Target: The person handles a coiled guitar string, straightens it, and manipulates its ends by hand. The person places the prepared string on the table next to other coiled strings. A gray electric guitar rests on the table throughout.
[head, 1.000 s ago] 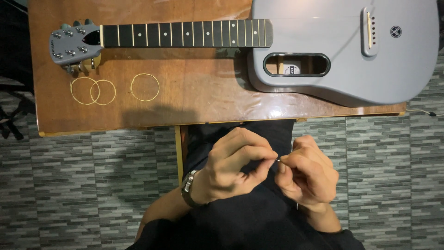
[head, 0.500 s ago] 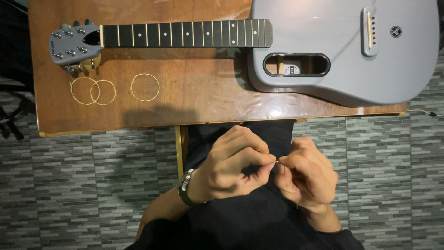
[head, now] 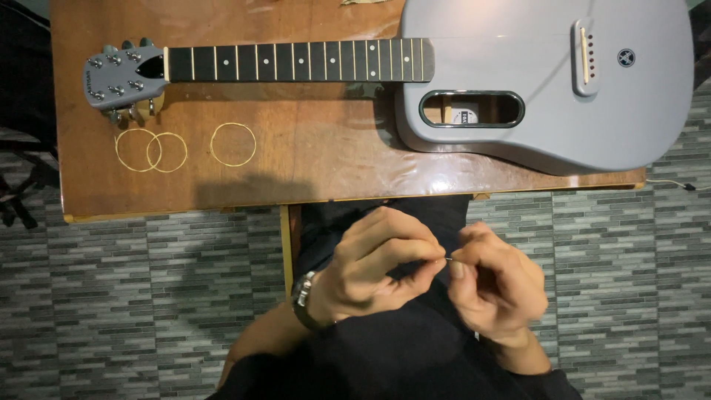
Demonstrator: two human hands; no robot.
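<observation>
Head view: a seated person pinches a thin guitar string (head: 449, 258) between both hands above a dark-clothed lap, below a wooden table (head: 311, 174) bearing a grey acoustic guitar (head: 548, 81) stripped of its strings. The left hand (head: 370, 270), with a dark wristwatch (head: 302, 298) on the wrist, has thumb and forefinger closed together at its 3 o'clock side; the right hand (head: 496, 285) meets it with fingertips likewise pressed together at its 10 o'clock edge. Only a short glint of wire shows in the small gap between the two pinches, and both sets of fingertips appear to touch it; the rest of the string is too fine to trace. The step in hand looks like working one end of a single string, likely straightening or uncoiling it; the next move would seem to call for a steady grip and a careful pull to free the wire without kinking it. At 10 o'clock from the hands, three coiled strings (head: 185, 147) lie on the table just below the headstock (head: 122, 74), two overlapping, one near them but apart.
</observation>
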